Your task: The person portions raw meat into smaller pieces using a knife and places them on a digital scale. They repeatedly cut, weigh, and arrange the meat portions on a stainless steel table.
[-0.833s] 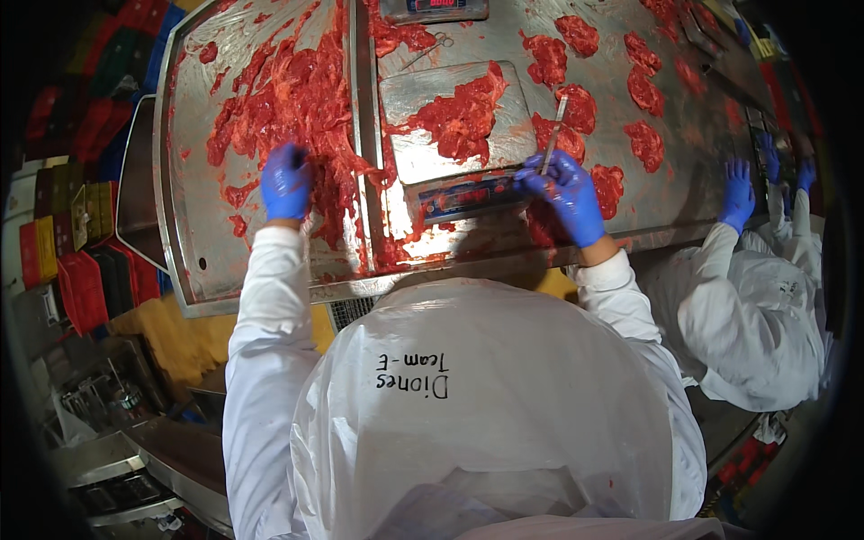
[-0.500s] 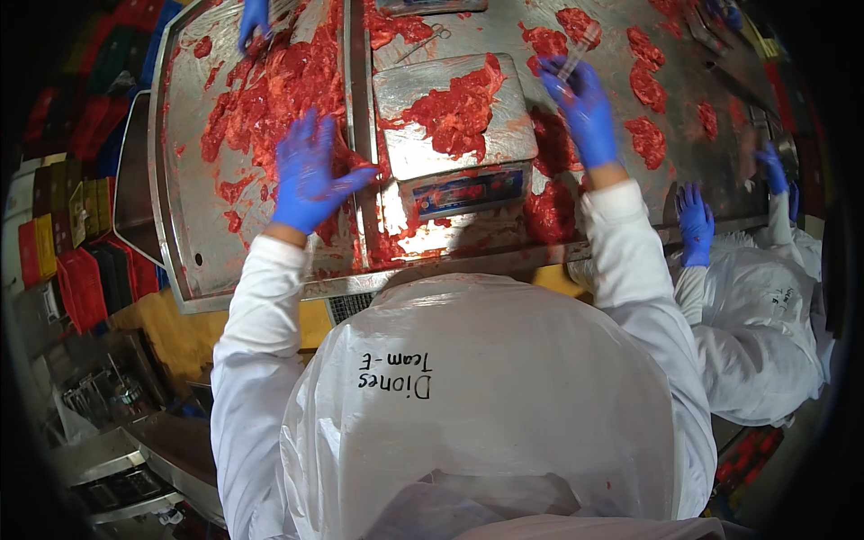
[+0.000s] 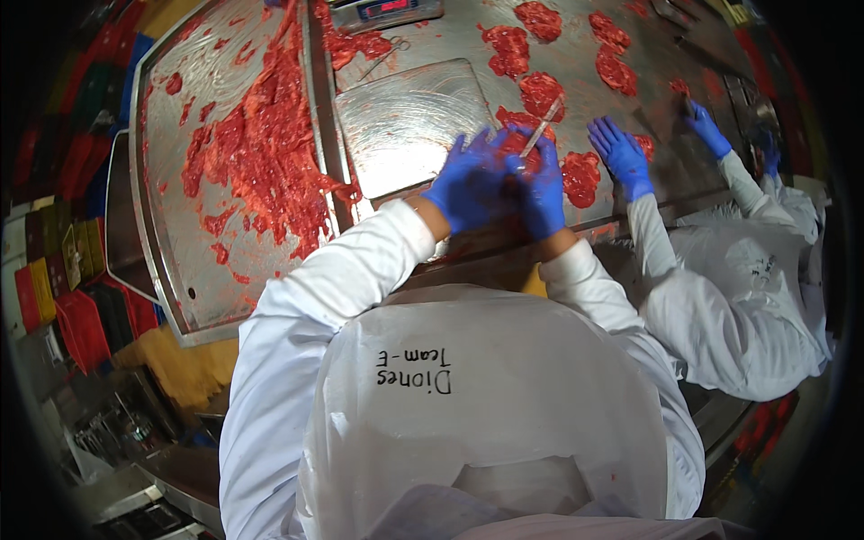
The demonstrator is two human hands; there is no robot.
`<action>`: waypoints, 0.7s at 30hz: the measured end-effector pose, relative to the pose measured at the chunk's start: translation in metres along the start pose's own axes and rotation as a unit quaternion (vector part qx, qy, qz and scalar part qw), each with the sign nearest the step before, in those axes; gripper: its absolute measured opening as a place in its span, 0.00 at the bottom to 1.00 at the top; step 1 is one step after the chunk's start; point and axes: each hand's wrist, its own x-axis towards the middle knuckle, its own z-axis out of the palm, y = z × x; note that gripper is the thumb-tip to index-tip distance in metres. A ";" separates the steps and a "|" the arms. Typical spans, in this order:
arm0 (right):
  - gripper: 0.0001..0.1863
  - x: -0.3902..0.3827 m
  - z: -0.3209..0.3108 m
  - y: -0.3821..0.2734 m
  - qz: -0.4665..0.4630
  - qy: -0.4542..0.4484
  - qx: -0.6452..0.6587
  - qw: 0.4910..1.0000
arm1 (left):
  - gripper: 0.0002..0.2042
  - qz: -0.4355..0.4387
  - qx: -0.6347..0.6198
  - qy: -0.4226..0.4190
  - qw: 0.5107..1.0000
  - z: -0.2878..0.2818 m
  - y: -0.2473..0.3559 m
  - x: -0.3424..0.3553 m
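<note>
- Grips a knife (image 3: 542,126) in the right hand (image 3: 542,193), with the fingers clamped on its handle and the blade slanting up and to the right over meat.
- Holds the left hand (image 3: 470,187) close beside the right, just off the lower right corner of a plate (image 3: 414,112); blurred, cannot tell fingers merely bent from fingers clamped on meat.
- Between and beyond the hands: a red meat piece (image 3: 517,144), partly hidden; cannot tell held from lying on the table (image 3: 572,59).
- On the plate: bright glare, thin smears, bare metal.
- Left of the plate, past a raised divider (image 3: 326,117): a large meat pile (image 3: 270,126), with small scraps scattered around it.
- Right of the plate: separate meat portions (image 3: 616,70), some nearly touching, others well apart.
- Above the plate: scissors (image 3: 387,54) at an angle and, farther up, a scale (image 3: 387,11) with a lit display.
- At right: a co-worker (image 3: 720,315) in white, one blue glove (image 3: 623,160) just beside a portion.
</note>
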 end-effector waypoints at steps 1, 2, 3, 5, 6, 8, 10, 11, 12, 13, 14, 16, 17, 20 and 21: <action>0.32 -0.007 -0.012 0.003 0.079 0.023 0.135 0.988 | 0.36 0.036 -0.103 0.072 0.991 0.003 0.004 -0.003; 0.30 -0.010 -0.025 0.012 0.123 0.000 0.304 0.945 | 0.34 0.072 -0.204 0.141 0.966 0.007 0.002 -0.008; 0.28 -0.011 -0.037 0.021 0.163 -0.026 0.463 0.871 | 0.32 0.105 -0.302 0.208 0.924 0.010 -0.003 -0.012; 0.31 -0.008 -0.041 0.014 0.166 0.031 0.480 0.861 | 0.31 0.093 -0.296 0.221 0.925 -0.010 -0.022 -0.020; 0.33 -0.005 -0.041 0.008 0.172 0.057 0.487 0.854 | 0.31 0.082 -0.292 0.230 0.925 -0.025 -0.031 -0.026; 0.30 0.024 -0.071 -0.010 0.122 0.097 0.416 0.896 | 0.30 -0.042 -0.199 0.156 0.967 -0.061 -0.036 -0.035; 0.25 0.069 -0.118 -0.019 0.094 0.145 0.312 0.934 | 0.29 -0.057 -0.215 0.177 0.959 -0.064 -0.074 -0.046; 0.21 0.082 -0.134 -0.033 0.076 0.202 0.241 0.946 | 0.31 -0.088 -0.218 0.197 0.952 -0.067 -0.100 -0.051; 0.23 0.087 -0.152 -0.044 0.061 0.240 0.082 0.965 | 0.30 -0.095 -0.139 0.217 0.962 -0.068 -0.134 -0.054; 0.23 0.091 -0.142 -0.053 0.033 0.254 0.015 0.966 | 0.28 -0.132 -0.159 0.247 0.947 -0.054 -0.184 -0.068; 0.24 0.092 -0.136 -0.062 0.008 0.282 -0.055 0.958 | 0.27 -0.236 -0.226 0.194 0.925 -0.068 -0.207 -0.081; 0.25 0.069 -0.079 -0.080 -0.057 0.298 -0.003 0.953 | 0.27 -0.302 -0.119 0.223 0.919 -0.042 -0.287 -0.148; 0.24 0.055 -0.059 -0.068 -0.093 0.227 -0.032 0.969 | 0.26 -0.375 -0.140 0.094 0.911 -0.020 -0.299 -0.174; 0.23 0.001 -0.037 -0.004 -0.143 0.001 -0.068 0.987 | 0.21 -0.384 -0.098 0.006 0.918 0.002 -0.245 -0.208; 0.21 -0.020 -0.028 0.016 -0.095 -0.054 -0.102 0.989 | 0.20 -0.347 -0.056 0.044 0.935 0.012 -0.222 -0.225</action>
